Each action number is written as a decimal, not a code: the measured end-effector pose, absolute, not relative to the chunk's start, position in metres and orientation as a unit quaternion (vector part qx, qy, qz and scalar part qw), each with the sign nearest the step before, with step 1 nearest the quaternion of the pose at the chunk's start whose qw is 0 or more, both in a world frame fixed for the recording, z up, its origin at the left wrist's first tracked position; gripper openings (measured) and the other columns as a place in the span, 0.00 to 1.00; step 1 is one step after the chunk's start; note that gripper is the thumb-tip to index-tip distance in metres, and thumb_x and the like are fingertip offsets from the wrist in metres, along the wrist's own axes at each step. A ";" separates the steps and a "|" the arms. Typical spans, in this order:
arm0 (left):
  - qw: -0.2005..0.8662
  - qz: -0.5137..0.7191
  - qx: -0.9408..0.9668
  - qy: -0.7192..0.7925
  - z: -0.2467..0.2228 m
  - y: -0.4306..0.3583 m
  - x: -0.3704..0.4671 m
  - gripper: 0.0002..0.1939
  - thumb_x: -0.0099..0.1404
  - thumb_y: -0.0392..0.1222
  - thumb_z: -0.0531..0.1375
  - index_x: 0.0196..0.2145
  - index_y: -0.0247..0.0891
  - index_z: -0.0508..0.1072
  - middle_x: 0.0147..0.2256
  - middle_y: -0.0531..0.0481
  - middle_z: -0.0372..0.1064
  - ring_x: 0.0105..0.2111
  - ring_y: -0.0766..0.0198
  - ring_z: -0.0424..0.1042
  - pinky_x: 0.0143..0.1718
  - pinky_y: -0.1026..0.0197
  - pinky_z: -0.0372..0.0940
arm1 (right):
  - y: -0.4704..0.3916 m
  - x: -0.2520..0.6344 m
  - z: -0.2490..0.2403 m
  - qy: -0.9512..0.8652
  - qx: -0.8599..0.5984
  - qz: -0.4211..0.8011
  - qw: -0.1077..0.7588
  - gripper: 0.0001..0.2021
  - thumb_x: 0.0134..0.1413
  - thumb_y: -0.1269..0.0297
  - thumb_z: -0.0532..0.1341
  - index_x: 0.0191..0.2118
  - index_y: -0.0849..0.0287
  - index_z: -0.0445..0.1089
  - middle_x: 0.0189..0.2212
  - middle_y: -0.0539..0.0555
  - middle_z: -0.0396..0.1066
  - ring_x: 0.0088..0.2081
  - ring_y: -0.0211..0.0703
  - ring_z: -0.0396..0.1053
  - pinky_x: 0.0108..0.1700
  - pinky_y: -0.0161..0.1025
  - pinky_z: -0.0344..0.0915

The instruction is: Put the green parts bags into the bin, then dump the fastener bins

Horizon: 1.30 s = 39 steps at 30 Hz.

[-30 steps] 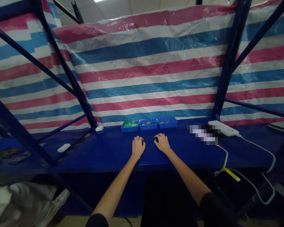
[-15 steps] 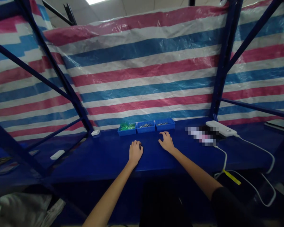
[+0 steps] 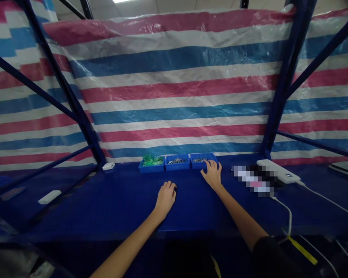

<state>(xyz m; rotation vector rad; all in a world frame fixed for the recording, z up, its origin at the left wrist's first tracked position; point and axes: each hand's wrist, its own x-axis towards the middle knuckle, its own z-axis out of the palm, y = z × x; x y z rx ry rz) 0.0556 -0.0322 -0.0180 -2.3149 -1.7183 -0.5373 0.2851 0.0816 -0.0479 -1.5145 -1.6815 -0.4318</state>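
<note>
My right hand reaches to the front of the right blue bin, its fingers spread and curved, with nothing visible in them. Its fingertips overlap the bin's near right edge in view; whether they touch it I cannot tell. Small metal parts lie in that bin and in the middle blue bin. On the table, closer to me, my left hand is curled with its fingers bent down. A dark spot shows by its fingertips, and whatever they hold, if anything, is hidden. The left blue bin contains green plastic packaging.
At the right lie a white power bank, its white cable and a blurred-out object. A small white box and a white block are at left. Blue rack posts frame the blue tabletop; striped sheeting hangs behind.
My right hand has moved forward to the right bin's front edge. My left hand stays curled near the same spot. The camera view has shifted slightly.
</note>
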 end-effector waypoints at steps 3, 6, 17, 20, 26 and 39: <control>0.107 -0.181 -0.788 -0.579 -0.018 -0.033 0.056 0.13 0.62 0.31 0.46 0.37 0.38 0.68 0.36 0.47 0.65 0.39 0.59 0.64 0.41 0.57 0.60 | 0.073 0.286 -0.042 -0.646 -0.604 -0.179 0.431 0.15 0.50 0.62 0.54 0.43 0.61 0.67 0.41 0.59 0.69 0.46 0.51 0.60 0.54 0.50 0.42; 0.112 -0.181 -0.787 -0.579 -0.018 -0.034 0.057 0.13 0.61 0.30 0.46 0.37 0.38 0.68 0.36 0.47 0.65 0.39 0.58 0.64 0.40 0.57 0.60 | 0.063 0.286 -0.036 -0.627 -0.602 -0.183 0.459 0.12 0.52 0.61 0.54 0.38 0.60 0.68 0.36 0.57 0.70 0.41 0.49 0.62 0.51 0.48 0.45; 0.079 -0.272 -0.769 -0.573 -0.015 -0.051 0.066 0.09 0.63 0.36 0.48 0.39 0.38 0.66 0.37 0.47 0.68 0.39 0.57 0.66 0.43 0.52 0.58 | 0.013 0.280 -0.027 -0.723 -0.477 -0.206 0.454 0.08 0.52 0.66 0.54 0.34 0.58 0.69 0.30 0.54 0.73 0.32 0.43 0.67 0.49 0.45 0.48; 0.034 -0.335 -0.775 -0.534 -0.012 -0.067 0.087 0.12 0.63 0.41 0.50 0.45 0.40 0.63 0.43 0.46 0.68 0.45 0.57 0.65 0.49 0.49 0.55 | -0.005 0.280 -0.025 -0.751 -0.439 -0.181 0.460 0.08 0.51 0.67 0.54 0.35 0.58 0.69 0.30 0.53 0.74 0.32 0.42 0.68 0.49 0.45 0.50; -0.037 -0.436 -0.777 -0.452 -0.014 -0.072 0.143 0.20 0.67 0.42 0.44 0.56 0.37 0.55 0.59 0.42 0.52 0.61 0.58 0.46 0.58 0.50 0.49 | -0.034 0.282 -0.023 -0.846 -0.290 -0.129 0.429 0.14 0.46 0.66 0.54 0.40 0.59 0.70 0.40 0.59 0.73 0.37 0.45 0.69 0.48 0.46 0.56; -0.106 -0.344 -0.698 -0.619 0.009 0.011 0.187 0.25 0.64 0.46 0.47 0.56 0.34 0.58 0.62 0.41 0.45 0.63 0.49 0.34 0.60 0.43 0.44 | -0.013 0.318 -0.028 -0.531 -0.669 0.067 0.516 0.19 0.54 0.54 0.50 0.44 0.56 0.71 0.46 0.59 0.69 0.48 0.55 0.63 0.49 0.51 0.50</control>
